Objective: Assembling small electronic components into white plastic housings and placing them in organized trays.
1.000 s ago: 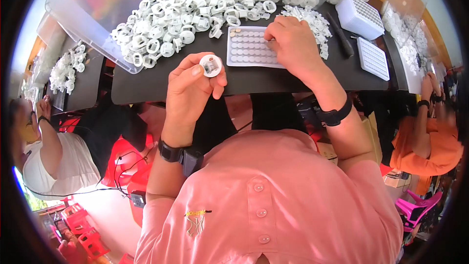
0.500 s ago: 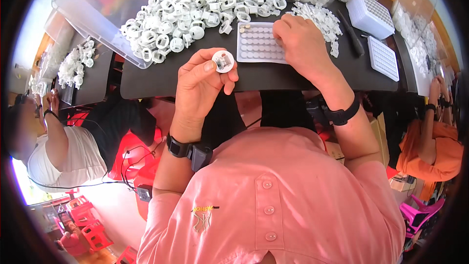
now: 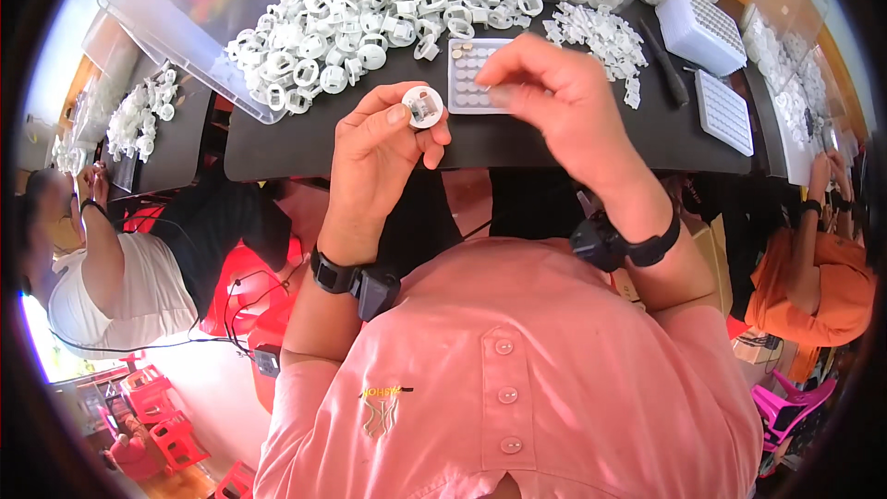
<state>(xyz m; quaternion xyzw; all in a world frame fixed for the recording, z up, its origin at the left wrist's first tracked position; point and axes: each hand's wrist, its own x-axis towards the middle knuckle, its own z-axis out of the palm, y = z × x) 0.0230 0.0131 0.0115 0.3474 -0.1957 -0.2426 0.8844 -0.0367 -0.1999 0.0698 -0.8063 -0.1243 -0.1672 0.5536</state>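
Note:
My left hand (image 3: 374,134) pinches a round white plastic housing (image 3: 423,108) between thumb and fingers, its open face with a rectangular recess turned up. To its right, my right hand (image 3: 564,97) hovers over the near part of a white tray (image 3: 454,92) with rows of round pockets. The thumb and forefinger there are brought together in a pinch, smeared by motion. Whatever may lie between them is too small to name. In the tray's far left corner sit a few small tan discs (image 3: 464,49). The right hand hides much of the tray.
A big heap of white round housings (image 3: 342,28) spills from a clear bin (image 3: 176,46). Small flat white pieces (image 3: 601,37), a black-handled tool (image 3: 667,69), stacked trays (image 3: 699,28) and a single tray (image 3: 724,111) lie right. Other people work at both sides.
My right hand has drawn back from the tray's right side toward the left and nearer to me, its fingers pinched. My left hand still holds the housing, almost in the same place.

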